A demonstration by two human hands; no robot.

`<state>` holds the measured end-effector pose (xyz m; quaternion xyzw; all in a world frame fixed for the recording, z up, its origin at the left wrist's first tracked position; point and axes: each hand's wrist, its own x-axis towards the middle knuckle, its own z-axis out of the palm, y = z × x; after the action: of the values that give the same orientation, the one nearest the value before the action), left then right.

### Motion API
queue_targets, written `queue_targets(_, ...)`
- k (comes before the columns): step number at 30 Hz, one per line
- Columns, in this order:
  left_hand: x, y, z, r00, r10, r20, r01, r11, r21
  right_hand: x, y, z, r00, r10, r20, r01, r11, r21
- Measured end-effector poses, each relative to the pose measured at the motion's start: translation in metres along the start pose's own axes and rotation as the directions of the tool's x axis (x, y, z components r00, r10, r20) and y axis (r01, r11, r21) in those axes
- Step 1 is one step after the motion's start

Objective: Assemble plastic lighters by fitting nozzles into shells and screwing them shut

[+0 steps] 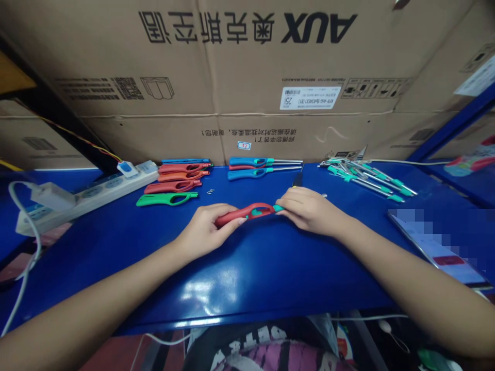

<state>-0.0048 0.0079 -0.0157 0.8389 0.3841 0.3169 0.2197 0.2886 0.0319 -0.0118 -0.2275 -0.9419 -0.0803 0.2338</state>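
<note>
Red lighter (240, 213) over counter (255, 263), long axis running left–right between the hands; left hand (203, 229) grip wrapped round its left end, right hand (309, 208) grip narrow, pinching teal piece (277, 208) at right.

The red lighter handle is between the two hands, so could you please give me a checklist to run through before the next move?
1. Left hand gripping the red lighter handle: ok, it wraps the rear end.
2. Right hand on the teal piece at the front: ok, its fingertips pinch it.
3. Teal piece fully seated: cannot tell, the fingers hide part of it.
4. Green handle out of the way: ok, it lies apart from both hands.
5. Metal rods laid out in order: not ok, they lie in a jumbled pile on the right.
</note>
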Motion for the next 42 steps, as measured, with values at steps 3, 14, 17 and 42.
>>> queue_targets(3, -0.001, 0.001, 0.001, 0.999, -0.031, 0.005, 0.032, 0.998, -0.052, 0.001, -0.004, 0.002, 0.999, -0.035, -0.011, 0.034, 0.998, -0.059)
queue_targets(14, -0.008, 0.005, 0.000, 0.997, 0.070, -0.018, -0.070, 0.998, 0.005, 0.002, -0.011, 0.001, 0.998, -0.055, -0.032, 0.054, 0.998, -0.046)
queue_targets(17, -0.008, 0.005, 0.001, 0.998, 0.058, -0.032, -0.059, 0.998, -0.015, 0.002, -0.013, 0.002, 0.999, -0.037, -0.039, 0.036, 0.999, -0.035)
queue_targets(42, -0.009, 0.005, 0.006, 0.998, 0.025, 0.061, -0.022, 0.999, -0.041, -0.003, -0.019, 0.013, 0.994, 0.036, 0.105, -0.048, 0.992, 0.119)
